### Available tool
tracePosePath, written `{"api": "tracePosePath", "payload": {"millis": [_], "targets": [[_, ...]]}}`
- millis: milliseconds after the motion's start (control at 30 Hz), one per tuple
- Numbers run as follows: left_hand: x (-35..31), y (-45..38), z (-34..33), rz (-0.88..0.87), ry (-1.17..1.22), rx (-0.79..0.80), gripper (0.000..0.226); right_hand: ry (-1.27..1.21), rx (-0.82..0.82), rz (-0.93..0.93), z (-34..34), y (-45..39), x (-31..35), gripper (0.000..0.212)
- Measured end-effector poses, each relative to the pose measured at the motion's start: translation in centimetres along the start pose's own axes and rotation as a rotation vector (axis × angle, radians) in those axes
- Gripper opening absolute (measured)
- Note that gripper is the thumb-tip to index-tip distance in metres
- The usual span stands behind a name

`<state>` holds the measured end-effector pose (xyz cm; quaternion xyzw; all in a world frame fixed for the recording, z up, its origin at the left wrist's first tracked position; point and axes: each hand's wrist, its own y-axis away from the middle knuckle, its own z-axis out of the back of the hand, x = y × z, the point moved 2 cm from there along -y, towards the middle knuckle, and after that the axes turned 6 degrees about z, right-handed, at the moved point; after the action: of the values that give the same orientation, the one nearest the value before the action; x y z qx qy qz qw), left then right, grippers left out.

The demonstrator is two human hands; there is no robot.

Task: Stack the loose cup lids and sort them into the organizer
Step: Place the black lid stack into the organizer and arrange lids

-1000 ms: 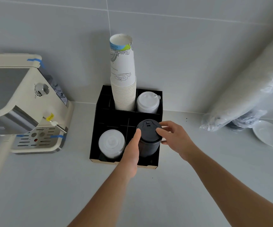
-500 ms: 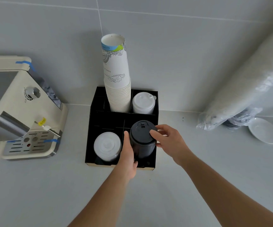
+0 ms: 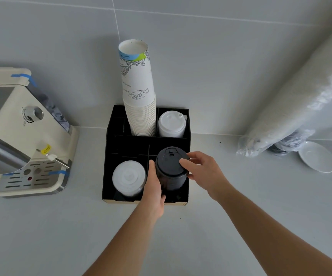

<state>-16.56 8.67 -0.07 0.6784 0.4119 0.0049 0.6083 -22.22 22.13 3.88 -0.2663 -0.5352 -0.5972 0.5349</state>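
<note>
Hands, two of them, meet at one black lid stack [image 3: 171, 170] in our black organizer [image 3: 113, 154], front compartment at 3 o'clock. We count three lid stacks: black, clear [image 3: 128, 178], white [image 3: 171, 124], plus one paper cup tower [image 3: 139, 92]. Coffee machine [image 3: 21, 136] at 9 o'clock, saucer [image 3: 317, 157] and bagged sleeves [image 3: 292, 92] at 3. Our left hand [image 3: 154, 188] wraps the stack's side; right hand [image 3: 203, 172] fingertips pinch its top lid.

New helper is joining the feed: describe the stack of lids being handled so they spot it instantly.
Find the black organizer standing against the wall beside the coffee machine. In its front right compartment stands the stack of black lids, with the left hand and right hand on it. The other lid stacks are white.
</note>
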Motion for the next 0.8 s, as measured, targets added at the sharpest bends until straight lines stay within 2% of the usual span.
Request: {"api": "tracePosePath", "payload": {"millis": [67, 167, 233, 433, 667, 733, 800], "targets": [[0.1, 0.1, 0.2, -0.056, -0.062, 0.017, 0.061, 0.003, -0.011, -0.006, -0.2, 0.0, -0.1, 0.035], [-0.1, 0.5, 0.1, -0.125, -0.169, 0.022, 0.023, -0.014, -0.022, -0.006, -0.1, 0.1, -0.3, 0.047], [-0.4, 0.5, 0.5, -0.156, -0.222, 0.009, 0.016, -0.025, -0.026, -0.009, -0.1, 0.1, -0.5, 0.048], [-1.1, 0.8, 0.8, -0.140, -0.250, 0.022, 0.011, -0.072, -0.020, -0.044, 0.0, 0.3, -0.5, 0.024], [-2.0, 2.9, 0.6, -0.122, -0.213, 0.048, 0.038, -0.124, 0.015, -0.079, 0.2, 1.0, 0.9, 0.013], [-1.9, 3.3, 0.9, -0.143, -0.218, 0.053, 0.046, -0.086, -0.002, -0.073, 0.3, 1.5, 1.4, 0.022], [-1.7, 4.0, 1.6, -0.178, -0.236, 0.059, 0.024, -0.033, -0.059, -0.051, 0.5, 2.3, 2.2, 0.043]]}}
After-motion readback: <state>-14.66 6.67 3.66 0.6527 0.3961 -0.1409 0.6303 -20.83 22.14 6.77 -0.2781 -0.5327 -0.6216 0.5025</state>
